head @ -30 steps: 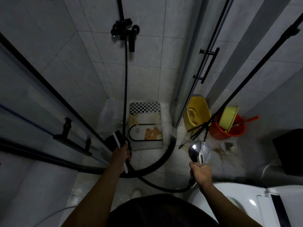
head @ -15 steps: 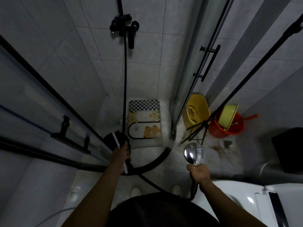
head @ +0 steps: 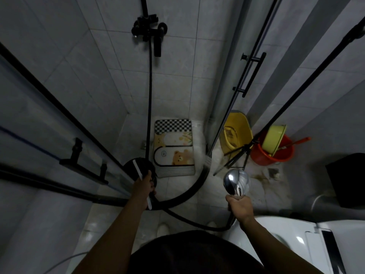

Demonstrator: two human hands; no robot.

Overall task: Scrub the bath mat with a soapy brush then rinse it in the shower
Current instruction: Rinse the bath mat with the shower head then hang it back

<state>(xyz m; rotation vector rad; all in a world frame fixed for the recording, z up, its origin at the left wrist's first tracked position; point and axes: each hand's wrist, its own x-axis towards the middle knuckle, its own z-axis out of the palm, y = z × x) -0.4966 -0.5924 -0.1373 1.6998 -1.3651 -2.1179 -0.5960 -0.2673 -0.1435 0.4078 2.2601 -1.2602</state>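
Nearby, red bucket [head: 276, 158] holds yellow basin [head: 274, 138]; left hand [head: 143, 184] grips brush [head: 137, 169], right hand [head: 239, 206] showerhead [head: 236, 180].

Black top [head: 197, 254] (plain), bare forearms [head: 118, 224]

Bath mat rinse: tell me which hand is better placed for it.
Right. The right hand grips the chrome shower head, which faces toward the bath mat. The left hand is busy holding the white-handled brush beside the mat.
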